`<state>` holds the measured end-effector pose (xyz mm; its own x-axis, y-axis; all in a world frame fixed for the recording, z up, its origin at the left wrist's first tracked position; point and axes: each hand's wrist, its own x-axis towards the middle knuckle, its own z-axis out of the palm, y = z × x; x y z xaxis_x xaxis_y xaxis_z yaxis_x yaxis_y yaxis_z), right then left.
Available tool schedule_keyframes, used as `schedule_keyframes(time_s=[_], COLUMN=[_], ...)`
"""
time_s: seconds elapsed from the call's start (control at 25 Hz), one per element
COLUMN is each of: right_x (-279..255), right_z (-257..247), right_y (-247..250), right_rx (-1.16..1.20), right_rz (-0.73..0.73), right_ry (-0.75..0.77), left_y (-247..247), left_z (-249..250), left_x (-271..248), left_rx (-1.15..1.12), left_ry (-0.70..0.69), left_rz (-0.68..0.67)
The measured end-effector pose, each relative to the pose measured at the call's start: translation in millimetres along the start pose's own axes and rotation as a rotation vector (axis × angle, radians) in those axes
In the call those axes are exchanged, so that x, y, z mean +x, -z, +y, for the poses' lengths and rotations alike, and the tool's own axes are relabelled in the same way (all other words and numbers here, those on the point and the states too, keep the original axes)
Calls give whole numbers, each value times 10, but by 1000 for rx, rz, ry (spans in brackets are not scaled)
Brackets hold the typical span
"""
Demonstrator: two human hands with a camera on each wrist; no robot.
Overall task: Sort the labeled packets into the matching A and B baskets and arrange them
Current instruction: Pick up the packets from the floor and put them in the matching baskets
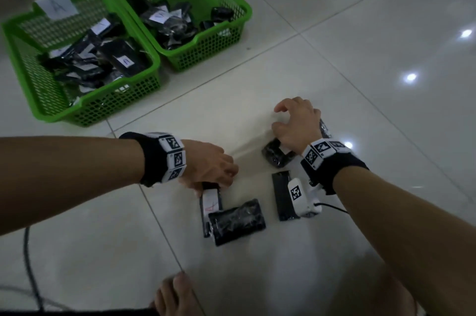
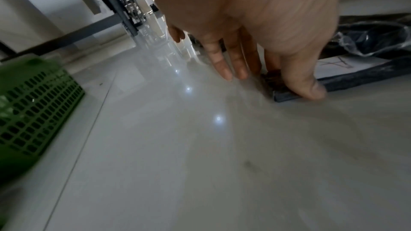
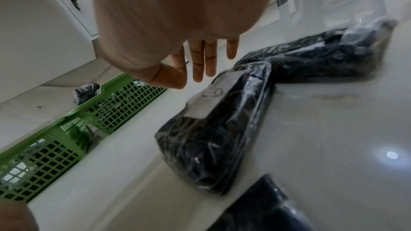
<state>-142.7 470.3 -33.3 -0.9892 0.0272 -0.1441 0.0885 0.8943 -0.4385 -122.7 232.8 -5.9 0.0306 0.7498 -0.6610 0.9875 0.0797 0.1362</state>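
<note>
Two green baskets stand at the far left; basket A and basket B both hold black packets. Several black packets lie on the floor tiles. My left hand pinches the far end of the packet with a red A label, thumb on its corner; it lies flat on the floor, partly under a crumpled packet. My right hand hovers with straight fingers over a B-labelled packet, holding nothing. Another packet lies beyond that wrist. A flat packet lies near my right wrist.
My bare foot rests at the bottom edge. A dark cable runs along the floor at the lower left. Furniture legs and a white cabinet stand beyond the baskets. Bare tiles stretch to the right.
</note>
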Motion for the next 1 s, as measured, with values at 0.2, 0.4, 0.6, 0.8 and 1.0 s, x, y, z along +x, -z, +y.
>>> schedule_keyframes(time_s=[0.2, 0.4, 0.6, 0.8, 1.0], right_x=[-65, -14, -11, 43, 231], right_z=[85, 49, -65, -384, -780], right_y=[166, 221, 268, 234, 194], right_rx=[26, -324, 11, 381, 543], right_rz=[-255, -582, -258, 0, -127], right_ry=[80, 203, 225, 152, 37], left_y=[-204, -221, -109, 79, 189], left_z=[-185, -552, -741, -941, -1088], left_x=[-101, -351, -491, -810, -1315], left_rx=[-170, -257, -400, -616, -778], left_ry=[228, 567, 679, 862, 1083], left_rz=[85, 164, 296, 543, 831])
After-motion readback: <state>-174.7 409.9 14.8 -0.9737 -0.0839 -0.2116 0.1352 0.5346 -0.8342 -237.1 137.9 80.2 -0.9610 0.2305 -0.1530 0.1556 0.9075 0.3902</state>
